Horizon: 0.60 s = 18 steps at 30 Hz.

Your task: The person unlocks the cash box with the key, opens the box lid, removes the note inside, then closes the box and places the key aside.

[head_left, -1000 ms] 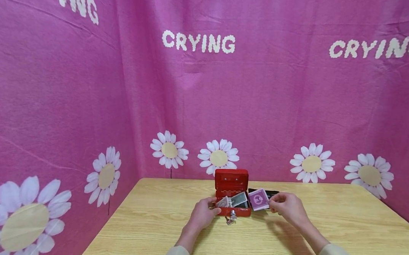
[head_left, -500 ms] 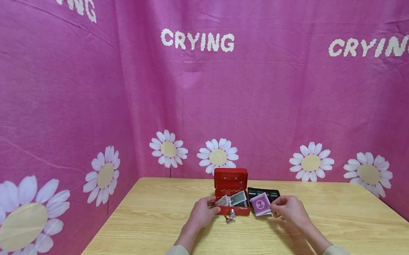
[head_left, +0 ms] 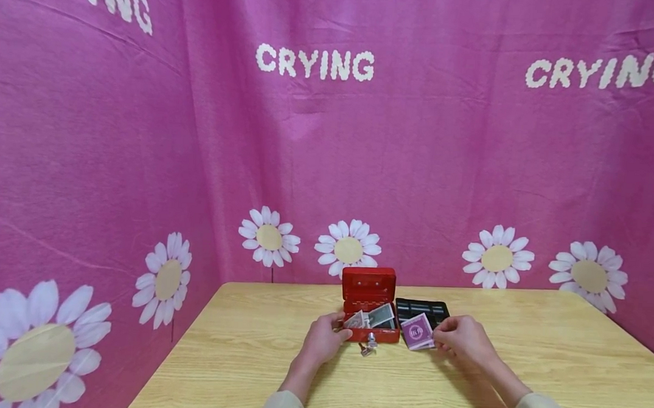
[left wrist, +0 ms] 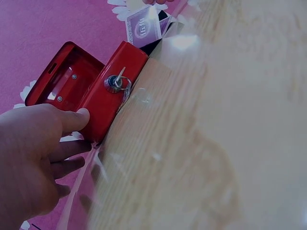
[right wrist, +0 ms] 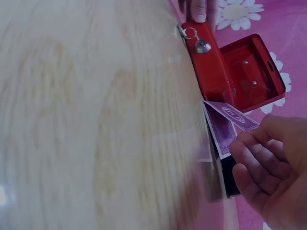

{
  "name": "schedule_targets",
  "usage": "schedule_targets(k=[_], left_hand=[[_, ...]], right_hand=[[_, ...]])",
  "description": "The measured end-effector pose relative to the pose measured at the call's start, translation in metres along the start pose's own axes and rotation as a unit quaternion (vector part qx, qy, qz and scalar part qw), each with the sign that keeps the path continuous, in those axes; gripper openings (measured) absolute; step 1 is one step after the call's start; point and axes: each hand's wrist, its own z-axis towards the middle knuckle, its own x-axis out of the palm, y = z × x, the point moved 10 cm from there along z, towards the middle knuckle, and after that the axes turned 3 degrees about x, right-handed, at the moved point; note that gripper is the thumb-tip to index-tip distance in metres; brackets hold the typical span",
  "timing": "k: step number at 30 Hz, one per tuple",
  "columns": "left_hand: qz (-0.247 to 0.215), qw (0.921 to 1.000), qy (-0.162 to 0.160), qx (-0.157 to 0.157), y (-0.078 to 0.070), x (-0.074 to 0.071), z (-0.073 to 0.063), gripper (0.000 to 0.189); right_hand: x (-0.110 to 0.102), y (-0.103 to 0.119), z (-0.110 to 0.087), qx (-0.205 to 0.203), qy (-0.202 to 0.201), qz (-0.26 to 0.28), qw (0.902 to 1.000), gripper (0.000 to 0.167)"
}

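Observation:
A small red cash box stands on the table with its lid raised. My left hand grips its left end, the thumb on the front wall as the left wrist view shows. Folded banknotes lie inside the box. To the right of the box, my right hand pinches the edge of a purple folded banknote between thumb and fingertips. In the right wrist view that banknote hangs partly unfolded in two leaves. A key sits in the front lock, with a ring hanging from it.
A black compartment tray lies to the right of the box, partly behind the banknote. The wooden table extends to both sides. A pink curtain with daisies hangs behind it and along the left.
My right hand has drawn the purple banknote slightly down and to the right, uncovering more of the black tray. The left hand has stayed on the cash box.

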Motion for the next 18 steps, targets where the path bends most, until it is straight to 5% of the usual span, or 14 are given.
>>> schedule_targets(k=[18], left_hand=[[0.008, 0.9998, 0.001, 0.019, -0.001, 0.0, 0.001, 0.044]], right_hand=[[-0.001, 0.0, -0.01, 0.004, -0.001, -0.01, 0.9999, 0.009]])
